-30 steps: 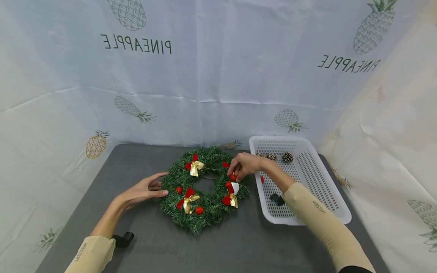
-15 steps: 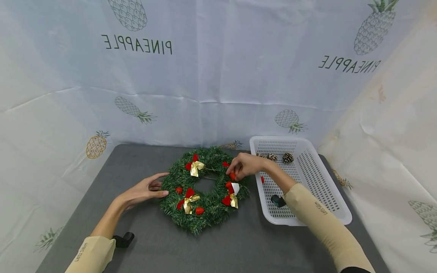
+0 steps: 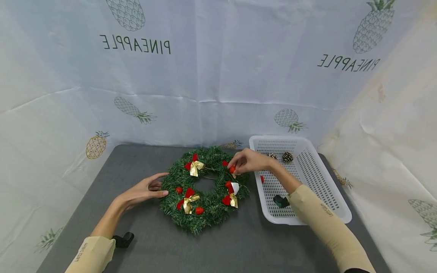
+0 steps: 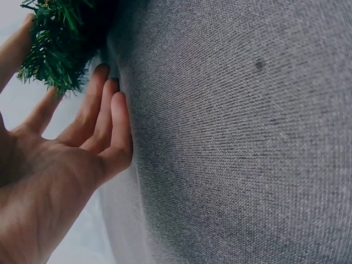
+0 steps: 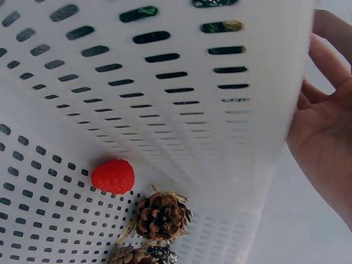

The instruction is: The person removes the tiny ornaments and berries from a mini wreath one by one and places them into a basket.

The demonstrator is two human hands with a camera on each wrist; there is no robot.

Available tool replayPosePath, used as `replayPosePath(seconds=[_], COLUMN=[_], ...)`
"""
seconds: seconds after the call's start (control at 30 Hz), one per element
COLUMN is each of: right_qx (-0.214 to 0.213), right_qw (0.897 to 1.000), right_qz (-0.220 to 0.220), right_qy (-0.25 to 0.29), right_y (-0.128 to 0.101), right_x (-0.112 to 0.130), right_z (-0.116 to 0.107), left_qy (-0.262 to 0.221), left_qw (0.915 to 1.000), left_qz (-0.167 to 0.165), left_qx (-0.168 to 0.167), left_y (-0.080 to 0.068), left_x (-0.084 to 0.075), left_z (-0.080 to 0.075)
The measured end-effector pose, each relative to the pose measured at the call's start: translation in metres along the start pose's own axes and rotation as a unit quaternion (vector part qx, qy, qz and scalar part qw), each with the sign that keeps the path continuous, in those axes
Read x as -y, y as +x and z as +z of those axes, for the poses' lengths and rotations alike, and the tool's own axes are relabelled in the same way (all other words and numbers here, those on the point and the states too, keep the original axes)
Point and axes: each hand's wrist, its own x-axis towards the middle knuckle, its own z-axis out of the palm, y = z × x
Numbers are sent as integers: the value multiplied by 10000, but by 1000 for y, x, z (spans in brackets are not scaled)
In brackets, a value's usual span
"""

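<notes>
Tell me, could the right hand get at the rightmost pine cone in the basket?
Probably yes: the right hand is beside the open-topped basket and nothing covers that pine cone, though the hand seems to hold a red ornament.

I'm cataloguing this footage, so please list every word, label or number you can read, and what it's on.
"PINEAPPLE", twice, mirror-reversed, on the hanging cloth.
"Lets Slim", small, on the left sleeve.
Lettering on the right sleeve: too blurred to read surely.
No numbers can be read.
</notes>
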Motion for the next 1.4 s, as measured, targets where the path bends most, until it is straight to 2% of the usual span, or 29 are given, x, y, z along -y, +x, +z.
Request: replayPosePath(seconds=[0.37,0.7,1.2,1.4], right_qx=[-485,-841,-1252,-1253], right_qw=[9988,9964,9910,9908], right_qz=[50,113,432,462], right_qy=[-10,-48,-182,-231], right_y=[-20,-48,-89,-101], right_x=[1,1,-22,-32], right_z=[-12,-28,-41,-44], left_qy=[-14,-6,58,39], left_qw=[10000,10000,9999,9999], left_qz=[1,65,145,153], left_qx=[38,37,-10,-3], left_y=[1,0,1,1], left_x=[0,1,4,5], left_z=[0,0,0,1])
